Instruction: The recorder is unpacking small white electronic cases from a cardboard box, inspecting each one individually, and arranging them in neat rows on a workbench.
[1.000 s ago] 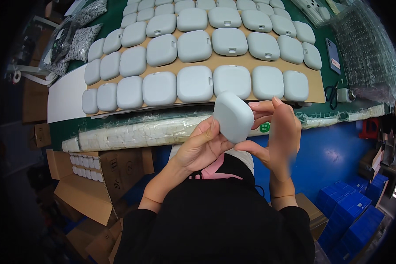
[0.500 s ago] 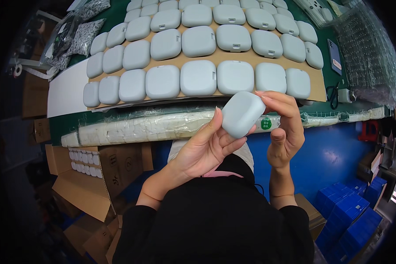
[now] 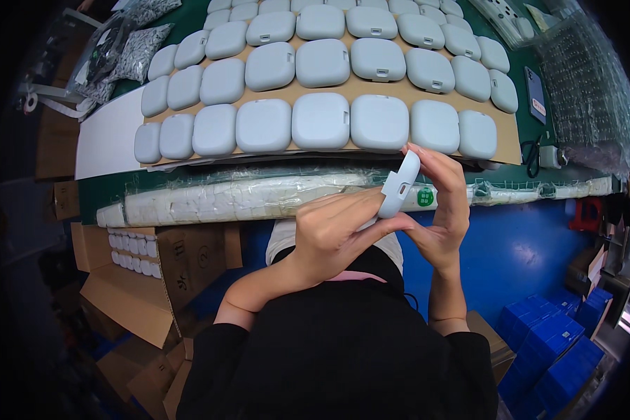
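Between my hands, just off the table's near edge, is a light grey rounded plastic case (image 3: 397,187), like an earbud charging case. It stands on edge, and a small slot and a stepped notch show on its narrow side. My right hand (image 3: 444,210) holds it, with fingertips on the top end and the thumb low down near the bottom end. My left hand (image 3: 336,231) is closed against its left face, back of the hand upward; those fingertips are partly hidden behind the case. Beyond lie rows of matching grey cases (image 3: 320,120) on a brown cardboard sheet (image 3: 507,140).
A plastic-wrapped white roll (image 3: 245,203) runs along the table's front edge. At right are scissors (image 3: 533,157), a phone (image 3: 534,94) and stacked clear plastic trays (image 3: 595,91). An open carton (image 3: 129,297) stands low left; blue boxes (image 3: 546,343) sit low right.
The grey case has been turned from face-on to edge-on, showing its slotted side. My left hand has rolled over from palm up to back up, and my right hand has closed on the case.
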A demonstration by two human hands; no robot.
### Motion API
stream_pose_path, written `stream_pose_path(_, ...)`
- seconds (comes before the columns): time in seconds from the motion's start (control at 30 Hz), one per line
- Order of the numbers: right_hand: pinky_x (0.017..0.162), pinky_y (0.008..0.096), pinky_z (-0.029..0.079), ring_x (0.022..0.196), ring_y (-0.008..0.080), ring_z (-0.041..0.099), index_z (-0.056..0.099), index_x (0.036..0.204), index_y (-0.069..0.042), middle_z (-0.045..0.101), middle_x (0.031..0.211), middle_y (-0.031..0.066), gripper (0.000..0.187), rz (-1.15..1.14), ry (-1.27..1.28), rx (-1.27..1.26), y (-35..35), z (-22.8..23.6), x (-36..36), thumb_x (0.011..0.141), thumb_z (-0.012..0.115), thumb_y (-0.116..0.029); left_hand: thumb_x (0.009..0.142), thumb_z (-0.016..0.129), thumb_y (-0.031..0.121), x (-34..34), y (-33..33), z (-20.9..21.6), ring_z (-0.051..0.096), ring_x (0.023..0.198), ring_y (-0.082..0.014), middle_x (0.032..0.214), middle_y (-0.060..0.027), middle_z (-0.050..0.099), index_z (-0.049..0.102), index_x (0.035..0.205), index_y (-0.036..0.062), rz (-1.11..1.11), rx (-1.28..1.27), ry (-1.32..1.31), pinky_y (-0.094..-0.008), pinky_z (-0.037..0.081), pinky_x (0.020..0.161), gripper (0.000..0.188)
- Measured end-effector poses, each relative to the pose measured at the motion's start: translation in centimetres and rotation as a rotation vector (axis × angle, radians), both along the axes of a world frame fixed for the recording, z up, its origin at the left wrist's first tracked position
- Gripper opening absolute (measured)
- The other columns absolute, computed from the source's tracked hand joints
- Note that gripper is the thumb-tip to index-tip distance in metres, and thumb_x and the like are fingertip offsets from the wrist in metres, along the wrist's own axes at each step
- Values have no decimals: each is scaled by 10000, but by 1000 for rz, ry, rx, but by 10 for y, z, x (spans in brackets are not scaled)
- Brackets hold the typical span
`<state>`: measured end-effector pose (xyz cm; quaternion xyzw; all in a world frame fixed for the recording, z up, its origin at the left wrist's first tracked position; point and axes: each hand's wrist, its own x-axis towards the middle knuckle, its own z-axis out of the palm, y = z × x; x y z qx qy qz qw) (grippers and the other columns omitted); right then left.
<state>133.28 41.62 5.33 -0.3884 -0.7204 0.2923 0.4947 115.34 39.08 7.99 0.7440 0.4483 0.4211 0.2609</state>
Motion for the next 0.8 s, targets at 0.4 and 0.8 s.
stream_pose_path(0.4,992,466,472,1281,393,478,257,1497,-78,412,1426,263,708,301,743,-376,1,0,0,925,601,-315,806,745,125,-2,13,0,698,801,-184,967,-91,743,718,973,-3,-107,17,-284,-269,547,705,212)
stream_pose_path(0.8,963,487,477,1296,444,441,145,1536,-107,259,1478,346,608,755,1760,-788,9,-5,13,1034,247,-435,879,643,67,-5,9,-8,705,859,-221,947,-143,736,710,943,-12,-2,-124,-492,-277,563,778,122)
